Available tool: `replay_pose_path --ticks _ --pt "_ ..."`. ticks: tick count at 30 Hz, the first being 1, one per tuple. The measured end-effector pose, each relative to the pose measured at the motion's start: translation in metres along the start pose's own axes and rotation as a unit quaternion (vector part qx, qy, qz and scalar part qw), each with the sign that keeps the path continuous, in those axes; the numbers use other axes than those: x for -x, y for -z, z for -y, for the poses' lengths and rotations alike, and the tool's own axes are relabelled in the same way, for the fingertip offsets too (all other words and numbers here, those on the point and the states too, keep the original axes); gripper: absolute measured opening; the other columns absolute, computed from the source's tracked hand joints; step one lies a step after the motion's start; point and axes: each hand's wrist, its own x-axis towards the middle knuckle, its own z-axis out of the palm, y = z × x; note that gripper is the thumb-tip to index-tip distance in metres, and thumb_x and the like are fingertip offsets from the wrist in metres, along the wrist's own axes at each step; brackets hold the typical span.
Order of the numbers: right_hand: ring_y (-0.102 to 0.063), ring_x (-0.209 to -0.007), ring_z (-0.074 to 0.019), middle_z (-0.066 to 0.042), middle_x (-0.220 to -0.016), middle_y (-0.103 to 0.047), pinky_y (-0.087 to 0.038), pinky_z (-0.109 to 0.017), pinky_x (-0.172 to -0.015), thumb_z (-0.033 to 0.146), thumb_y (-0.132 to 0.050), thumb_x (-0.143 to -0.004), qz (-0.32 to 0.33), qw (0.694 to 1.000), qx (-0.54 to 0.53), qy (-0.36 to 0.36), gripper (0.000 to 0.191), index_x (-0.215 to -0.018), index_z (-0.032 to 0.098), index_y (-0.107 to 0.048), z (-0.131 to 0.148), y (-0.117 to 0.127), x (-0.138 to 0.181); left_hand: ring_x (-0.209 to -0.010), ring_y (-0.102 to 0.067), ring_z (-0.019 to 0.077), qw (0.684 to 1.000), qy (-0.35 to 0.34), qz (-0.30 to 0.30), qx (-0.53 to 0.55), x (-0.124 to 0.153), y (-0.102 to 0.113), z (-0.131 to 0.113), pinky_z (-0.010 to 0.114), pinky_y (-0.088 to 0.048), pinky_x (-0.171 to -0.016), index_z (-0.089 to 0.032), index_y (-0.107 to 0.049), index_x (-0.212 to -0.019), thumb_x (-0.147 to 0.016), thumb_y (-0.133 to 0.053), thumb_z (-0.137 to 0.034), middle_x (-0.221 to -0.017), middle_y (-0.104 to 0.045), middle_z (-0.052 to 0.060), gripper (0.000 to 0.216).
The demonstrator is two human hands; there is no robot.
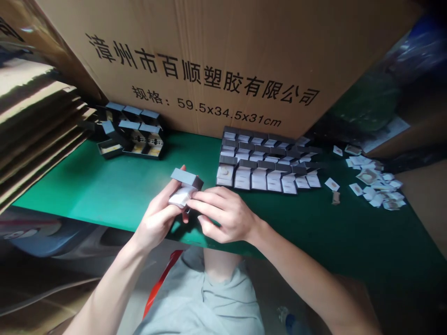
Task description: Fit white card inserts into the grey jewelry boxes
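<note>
Over the near edge of the green table (104, 186), my left hand (157, 218) is closed around a small grey hinged box (186, 179) with its lid up and a white insert showing. My right hand (223, 214) meets it from the right, with fingertips pinched on the white insert at the box's front. Both hands hover just above the table edge.
Rows of open grey boxes with white inserts (265, 163) lie behind my right hand. A heap of small white cards (375, 184) sits at the far right. Several dark open boxes (134, 132) stand at the back left. A big printed carton (223, 60) walls the back; stacked cardboard (35, 125) lies left.
</note>
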Motion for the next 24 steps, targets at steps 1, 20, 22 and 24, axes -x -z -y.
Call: replay_pose_path --ticks 1,20,22,24 --pt "-0.07 -0.105 -0.0224 -0.012 -0.12 -0.077 -0.062 -0.037 -0.09 0.016 -0.06 -0.094 0.0 1.0 0.0 0.0 0.031 -0.124 0.018 -0.07 0.0001 -0.0003 0.0003 -0.074 -0.058 0.0145 1.0 0.0 0.004 -0.006 0.0 0.0004 0.0004 0.022 -0.052 -0.059 -0.024 -0.05 -0.161 -0.083 -0.073 -0.021 -0.112 -0.074 0.006 0.081" --pt "-0.074 -0.085 -0.0151 -0.007 -0.094 -0.079 -0.065 -0.028 -0.081 0.017 -0.063 -0.102 -0.118 0.987 -0.062 -0.094 0.014 -0.091 0.019 -0.072 0.0031 -0.0061 -0.0026 -0.078 -0.067 0.0167 0.998 0.009 0.053 0.019 0.0004 0.0022 -0.0016 0.028 -0.057 -0.077 -0.022 -0.042 -0.166 -0.084 -0.075 -0.03 -0.117 -0.075 0.008 0.089" --pt "-0.075 -0.086 -0.0152 -0.007 -0.094 -0.079 -0.065 -0.028 -0.081 0.017 -0.066 -0.101 -0.121 0.985 -0.074 -0.101 0.01 -0.093 0.019 -0.071 0.0029 -0.0069 -0.0023 -0.077 -0.067 0.0158 0.999 0.01 0.049 0.012 0.0005 0.0022 -0.001 0.027 -0.058 -0.076 -0.024 -0.042 -0.166 -0.083 -0.075 -0.027 -0.118 -0.075 0.007 0.089" --pt "-0.075 -0.086 -0.0152 -0.007 -0.094 -0.079 -0.065 -0.028 -0.081 0.016 -0.067 -0.099 -0.125 0.983 -0.086 -0.101 0.006 -0.095 0.019 -0.07 0.003 -0.0073 -0.0022 -0.077 -0.067 0.0153 0.999 0.016 0.047 0.004 0.001 0.0024 -0.0005 0.026 -0.057 -0.076 -0.025 -0.041 -0.166 -0.084 -0.074 -0.024 -0.119 -0.075 0.007 0.089"
